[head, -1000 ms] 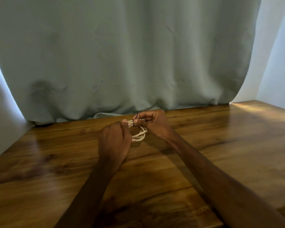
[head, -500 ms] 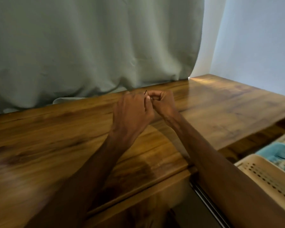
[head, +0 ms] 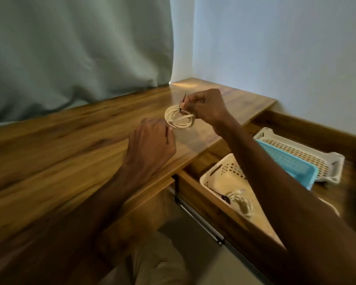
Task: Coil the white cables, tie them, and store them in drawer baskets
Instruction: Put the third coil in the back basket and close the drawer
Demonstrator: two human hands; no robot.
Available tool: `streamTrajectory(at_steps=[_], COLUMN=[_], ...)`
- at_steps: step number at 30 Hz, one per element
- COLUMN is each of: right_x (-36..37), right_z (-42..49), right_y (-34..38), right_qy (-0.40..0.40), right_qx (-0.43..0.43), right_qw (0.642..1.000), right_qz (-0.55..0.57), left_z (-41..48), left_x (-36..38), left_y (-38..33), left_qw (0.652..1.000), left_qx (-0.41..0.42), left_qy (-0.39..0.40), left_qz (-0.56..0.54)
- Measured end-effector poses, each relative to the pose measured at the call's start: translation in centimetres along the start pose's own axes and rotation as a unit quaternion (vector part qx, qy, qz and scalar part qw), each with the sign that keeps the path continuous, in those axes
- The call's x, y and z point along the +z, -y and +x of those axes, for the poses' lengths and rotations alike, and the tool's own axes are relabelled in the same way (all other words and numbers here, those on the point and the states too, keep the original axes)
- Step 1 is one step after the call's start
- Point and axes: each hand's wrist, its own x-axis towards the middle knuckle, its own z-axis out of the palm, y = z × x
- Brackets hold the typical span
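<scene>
A coiled white cable (head: 179, 119) hangs just above the wooden desk (head: 70, 145), bound by a thin black tie whose end sticks up. My right hand (head: 206, 109) pinches the coil at the tie. Left of the coil hovers my left hand (head: 150, 145), fingers curled, apart from the cable and holding nothing that I can see. Below the desk's right end an open drawer (head: 193, 188) holds a cream basket (head: 212, 175) with another tied white coil (head: 239, 202) inside.
Further back in the drawer lie a blue basket (head: 292, 163) and a white perforated basket (head: 308, 153). A grey-green curtain (head: 74, 50) hangs behind the desk. A pale wall (head: 275, 58) closes the right side. My lap shows below the desk edge.
The camera has swung right, bringing the open drawer and baskets into view. My left hand has let go of the coil and drawn back; my right hand alone holds it.
</scene>
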Motion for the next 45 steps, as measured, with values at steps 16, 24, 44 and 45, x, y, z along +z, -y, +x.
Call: streamTrajectory(at_steps=[16, 24, 44, 45], right_x=[-18.2, -22.8, -23.1, -23.1], right_z=[-2.4, -2.3, -3.1, -3.1], right_y=[-8.7, -15.6, -19.7, -19.7], right_qy=[-0.143, -0.341, -0.381, -0.379], right_qx=[0.128, 0.286, 0.414, 0.416], right_qw=[0.981, 0.894, 0.812, 0.812], right_qz=[-0.011, 0.047, -0.153, -0.157], left_z=[2.8, 2.6, 2.8, 2.8], left_x=[10.0, 11.4, 12.6, 12.7], left_y=[-7.6, -8.4, -8.5, -8.5], left_qw=[0.987, 0.983, 0.963, 0.962], left_qx=[0.067, 0.084, 0.128, 0.131], left_qy=[0.121, 0.134, 0.185, 0.186], left_qz=[-0.082, -0.096, -0.148, -0.152])
